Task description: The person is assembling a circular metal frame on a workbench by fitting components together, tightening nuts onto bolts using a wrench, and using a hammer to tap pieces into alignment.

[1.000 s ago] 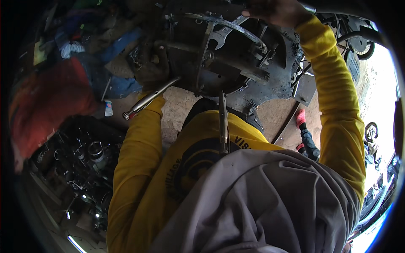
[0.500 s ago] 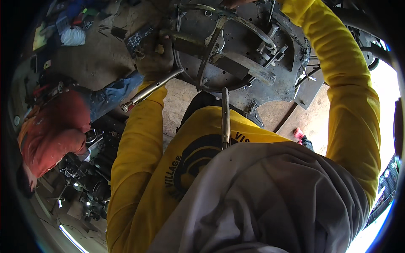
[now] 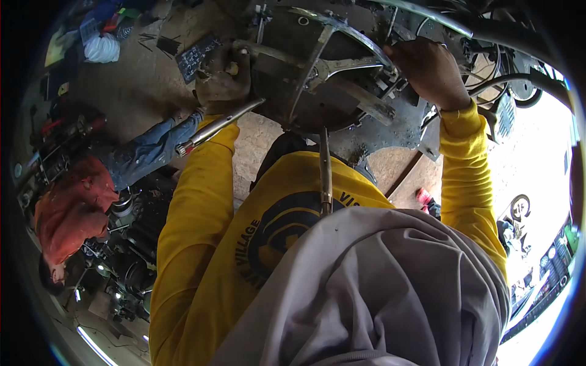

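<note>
A round metal frame with curved rims and a crossbar [image 3: 312, 73] lies over a dark steel plate [image 3: 390, 135]. A wrench [image 3: 348, 64] stretches across it, with one end at the nut near the middle. My right hand [image 3: 430, 70] is closed at the wrench's outer end, beside the frame's right rim. On the left, my left hand [image 3: 224, 79] has its fingers curled at the end of a flat metal bar [image 3: 274, 57], which runs under the crossbar. A metal rod with a ridged end [image 3: 220, 127] sits over my left wrist. Another rod [image 3: 326, 171] points toward my chest.
A person in a red top [image 3: 76, 204] bends at the left near dark machinery [image 3: 131, 268]. A white bundle [image 3: 102, 47] and thin rods [image 3: 157, 43] lie on the floor at the upper left. Dark hoses [image 3: 519, 78] and a metal tube [image 3: 436, 19] are at the upper right.
My right hand has come down from the top edge toward me and now grips the wrench, which lies across the frame. My left hand stays put. The person in red has shifted slightly.
</note>
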{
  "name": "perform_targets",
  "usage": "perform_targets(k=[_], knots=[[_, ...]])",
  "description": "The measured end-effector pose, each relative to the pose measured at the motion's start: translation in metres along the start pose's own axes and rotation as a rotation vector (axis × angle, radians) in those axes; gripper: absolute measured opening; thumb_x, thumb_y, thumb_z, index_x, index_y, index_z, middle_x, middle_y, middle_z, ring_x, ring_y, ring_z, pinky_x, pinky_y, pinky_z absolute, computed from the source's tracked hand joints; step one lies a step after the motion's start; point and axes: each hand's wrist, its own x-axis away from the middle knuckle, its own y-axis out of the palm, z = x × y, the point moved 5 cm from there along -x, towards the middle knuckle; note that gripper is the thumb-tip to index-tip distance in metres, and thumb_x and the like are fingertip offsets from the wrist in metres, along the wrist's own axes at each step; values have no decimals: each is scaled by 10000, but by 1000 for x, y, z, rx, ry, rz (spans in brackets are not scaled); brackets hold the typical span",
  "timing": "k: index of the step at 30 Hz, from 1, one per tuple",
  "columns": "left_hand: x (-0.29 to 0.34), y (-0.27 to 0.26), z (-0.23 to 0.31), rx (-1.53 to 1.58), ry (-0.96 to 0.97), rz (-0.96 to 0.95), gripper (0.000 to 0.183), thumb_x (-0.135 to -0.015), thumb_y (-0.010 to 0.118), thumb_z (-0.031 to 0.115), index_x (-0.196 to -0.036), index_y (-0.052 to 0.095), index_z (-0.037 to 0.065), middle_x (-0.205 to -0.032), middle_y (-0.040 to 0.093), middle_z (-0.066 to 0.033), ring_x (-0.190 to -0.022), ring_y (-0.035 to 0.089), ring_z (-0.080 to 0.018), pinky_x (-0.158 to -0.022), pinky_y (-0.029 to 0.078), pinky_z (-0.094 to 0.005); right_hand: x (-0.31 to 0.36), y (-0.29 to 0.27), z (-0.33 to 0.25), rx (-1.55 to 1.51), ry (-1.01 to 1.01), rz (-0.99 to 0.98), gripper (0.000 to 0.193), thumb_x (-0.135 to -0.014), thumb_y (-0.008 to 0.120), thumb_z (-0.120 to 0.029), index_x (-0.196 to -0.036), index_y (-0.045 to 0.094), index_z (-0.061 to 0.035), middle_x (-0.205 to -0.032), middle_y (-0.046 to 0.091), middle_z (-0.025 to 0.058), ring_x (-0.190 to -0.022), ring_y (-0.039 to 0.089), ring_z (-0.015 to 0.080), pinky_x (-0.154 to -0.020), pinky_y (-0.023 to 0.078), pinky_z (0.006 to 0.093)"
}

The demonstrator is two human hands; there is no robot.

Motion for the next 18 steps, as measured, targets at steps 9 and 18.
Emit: perform_targets(k=[9, 18], knots=[[2, 13, -9, -119, 72, -23, 391, -951, 608, 424, -1153, 658, 93, -1045, 707, -114, -888, 699, -287, -743, 567, -407, -78, -40, 1, 83, -557, 108, 291, -817, 778, -327, -679, 667, -95, -664, 618, 83, -661, 584, 308, -630, 459, 439], [0, 11, -7, -187, 179, 58, 389, -938, 618, 423, -1177, 665, 120, -1025, 716, -115, -910, 705, -300, -754, 572, -418, -135, -18, -5, 113, -702, 122, 345, -800, 767, -388, -655, 668, -91, -621, 580, 106, -661, 545, 325, -706, 443, 431]])
